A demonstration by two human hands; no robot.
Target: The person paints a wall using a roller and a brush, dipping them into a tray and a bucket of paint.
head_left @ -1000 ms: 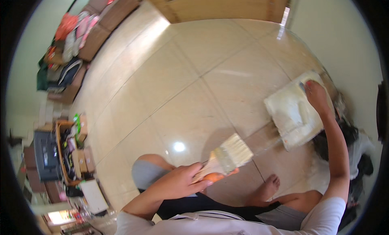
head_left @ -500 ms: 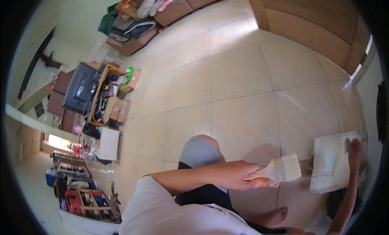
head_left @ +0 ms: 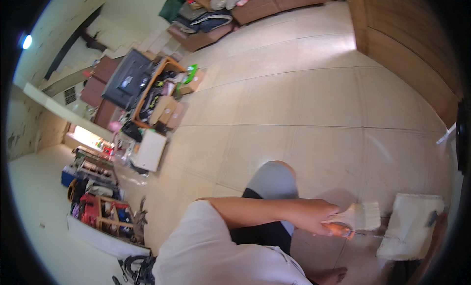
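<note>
My left hand (head_left: 319,216) is closed round a wide paintbrush (head_left: 364,216) with pale bristles and a wooden handle. In the same grip is an orange handle (head_left: 339,229), from which a thin metal rod runs right toward a white, rough-edged rectangular piece (head_left: 412,228). Whether that rod is joined to the white piece I cannot make out. At the piece's right edge, my right hand (head_left: 442,225) is mostly lost in the dark rim of the picture. Beside it shows a small grey-blue thing (head_left: 431,218); the right fingers look closed, their hold unclear.
My bent knee (head_left: 272,179) is just ahead of my left forearm, above a tiled floor (head_left: 260,103). A wooden panel (head_left: 407,54) stands at the far right. Along the left are cardboard boxes (head_left: 167,110), a white box (head_left: 149,150) and a loaded shelf (head_left: 108,211).
The view has turned, so the room sits further right and tilted. My left hand still holds the brush and orange handle. My right hand appears lower along the white piece's edge.
</note>
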